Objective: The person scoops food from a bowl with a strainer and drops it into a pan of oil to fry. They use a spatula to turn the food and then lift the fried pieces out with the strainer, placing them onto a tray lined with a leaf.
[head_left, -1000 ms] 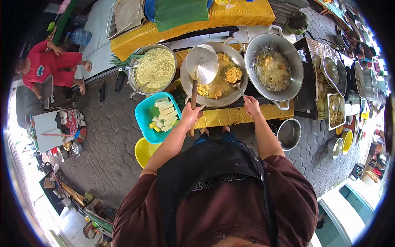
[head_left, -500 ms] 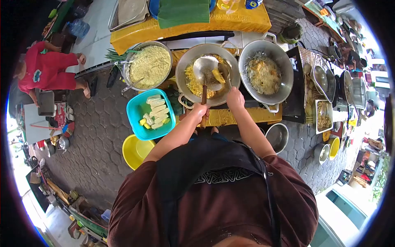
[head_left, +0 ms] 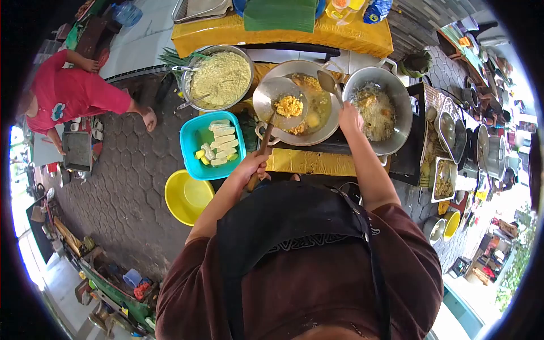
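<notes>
My left hand (head_left: 251,170) is closed round the wooden handle of a wide round skimmer (head_left: 293,119). Yellow fried bits (head_left: 289,106) lie on the skimmer, over the left side of the middle wok (head_left: 330,128). Oil and more yellow pieces show in that wok. In my right hand (head_left: 351,119) is the handle of a metal spatula (head_left: 326,81), its blade at the wok's upper right edge. The right wok (head_left: 402,124) holds bubbling oil with food frying in it, just beside my right hand.
A large bowl of pale yellow food (head_left: 221,79) stands left of the woks. Below it are a turquoise basin (head_left: 189,148) with pale strips and a yellow basin (head_left: 177,211). A person in red (head_left: 73,93) is at far left, holding a grey tray (head_left: 77,151).
The skimmer has shifted left and now carries yellow bits. The spatula has moved to the wok's upper right. My hands are farther apart. The person in red has stepped and leaned.
</notes>
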Available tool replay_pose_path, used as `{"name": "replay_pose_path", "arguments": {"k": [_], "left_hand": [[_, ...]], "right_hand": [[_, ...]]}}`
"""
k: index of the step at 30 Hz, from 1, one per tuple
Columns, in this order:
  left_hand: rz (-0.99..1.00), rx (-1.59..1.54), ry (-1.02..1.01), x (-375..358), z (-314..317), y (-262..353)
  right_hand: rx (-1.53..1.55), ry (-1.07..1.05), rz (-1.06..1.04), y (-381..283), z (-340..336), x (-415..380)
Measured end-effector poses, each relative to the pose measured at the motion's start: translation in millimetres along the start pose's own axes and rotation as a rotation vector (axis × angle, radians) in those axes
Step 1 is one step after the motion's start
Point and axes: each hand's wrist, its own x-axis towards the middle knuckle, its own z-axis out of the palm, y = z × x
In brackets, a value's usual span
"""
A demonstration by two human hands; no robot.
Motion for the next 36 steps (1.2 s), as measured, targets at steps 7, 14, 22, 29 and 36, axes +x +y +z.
{"name": "replay_pose_path", "arguments": {"k": [7, 14, 22, 29, 36], "left_hand": [[0.041, -0.012, 0.074, -66, 1, 3], [0.101, -0.152, 0.085, -88, 17, 18], [0.207, -0.129, 0.088, -89, 33, 46], [0.138, -0.102, 0.157, -50, 29, 46], [-0.065, -0.104, 0.169, 17, 22, 28]], "right_hand": [[-0.219, -0.02, -0.291, -39, 5, 57], [-0.236, -0.083, -0.306, -29, 23, 73], [-0.177, -0.13, -0.147, -2, -10, 61], [-0.055, -0.07, -0.089, -14, 19, 106], [0.057, -0.158, -0.171, 3, 33, 130]]}}
